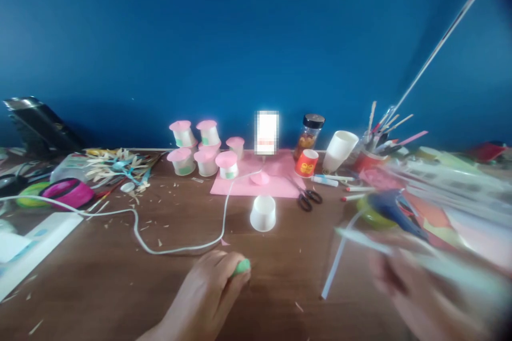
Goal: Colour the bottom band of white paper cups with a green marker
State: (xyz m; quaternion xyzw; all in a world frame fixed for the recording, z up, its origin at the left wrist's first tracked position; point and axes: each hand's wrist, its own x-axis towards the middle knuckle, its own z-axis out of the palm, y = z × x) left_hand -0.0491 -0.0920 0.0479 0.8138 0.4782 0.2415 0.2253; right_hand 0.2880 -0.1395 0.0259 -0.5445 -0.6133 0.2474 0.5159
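My left hand (216, 287) is closed at the front of the table, thumb and fingers pinching a small green piece (242, 266). To the right, my right hand (412, 282) is smeared by motion. A pale blurred strip (364, 240) shows at its fingertips, and I cannot make out whether it is held. A white paper cup (263, 216) stands beyond my left hand, touched by neither hand. Behind it lies a pink paper sheet (240, 187) with a pink disc (260, 178) on it. Several cups with pink paper tops (181, 162) stand at the back left, some stacked.
Black-handled scissors (310, 200) lie right of the pink sheet. Behind stand a red cup (306, 163), a lidded jar (309, 136) and a tall white cup (339, 150). A white cable (172, 250) winds across the left. Tape rolls (68, 193) and wooden sticks (120, 168) lie farther left.
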